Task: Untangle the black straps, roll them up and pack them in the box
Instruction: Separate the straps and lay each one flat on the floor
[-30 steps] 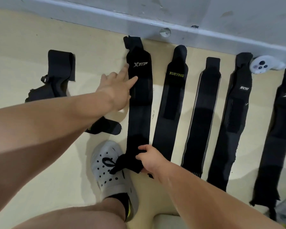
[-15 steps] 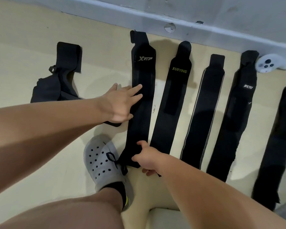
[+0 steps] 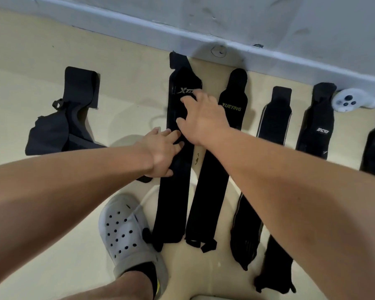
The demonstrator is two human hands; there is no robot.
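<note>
Several black straps lie flat side by side on the cream floor, their far ends toward the wall. The leftmost flat one, the XTEP strap point(image 3: 174, 200), has both my hands on it. My left hand point(image 3: 160, 151) presses its middle with fingers spread. My right hand point(image 3: 200, 118) lies flat on its upper part, covering part of the logo. To the right are the XUEYING strap point(image 3: 210, 191), a grey-edged strap point(image 3: 274, 118) and a fourth strap point(image 3: 316, 128). A tangled black strap bundle point(image 3: 59, 124) sits at the left. No box is clearly in view.
A white controller point(image 3: 346, 101) rests against the grey baseboard point(image 3: 139, 20) at the right. My foot in a grey perforated clog point(image 3: 126, 232) stands just left of the XTEP strap's near end. A pale edge point(image 3: 206, 297) shows at the bottom.
My right hand left the near end of the XTEP strap and moved up onto its upper part. My left hand slid down to the strap's middle. The camera view shifted closer.
</note>
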